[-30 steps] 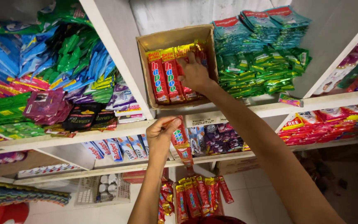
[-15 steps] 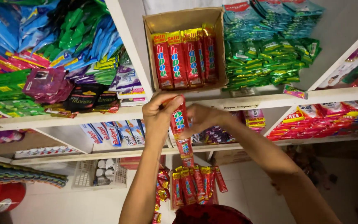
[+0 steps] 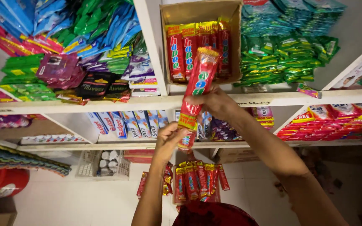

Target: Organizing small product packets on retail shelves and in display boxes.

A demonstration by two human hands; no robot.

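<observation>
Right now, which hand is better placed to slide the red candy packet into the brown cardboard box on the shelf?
Probably the right hand: it grips the red candy packet higher up, just below the brown cardboard box. The left hand pinches only the packet's bottom end, farther from the box.

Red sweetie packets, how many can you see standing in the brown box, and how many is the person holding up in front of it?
Boxed packets, standing in the cardboard box: 4 in view
Held packet, gripped by the left hand low down and the right hand at its middle: 1
Total: 5
</observation>
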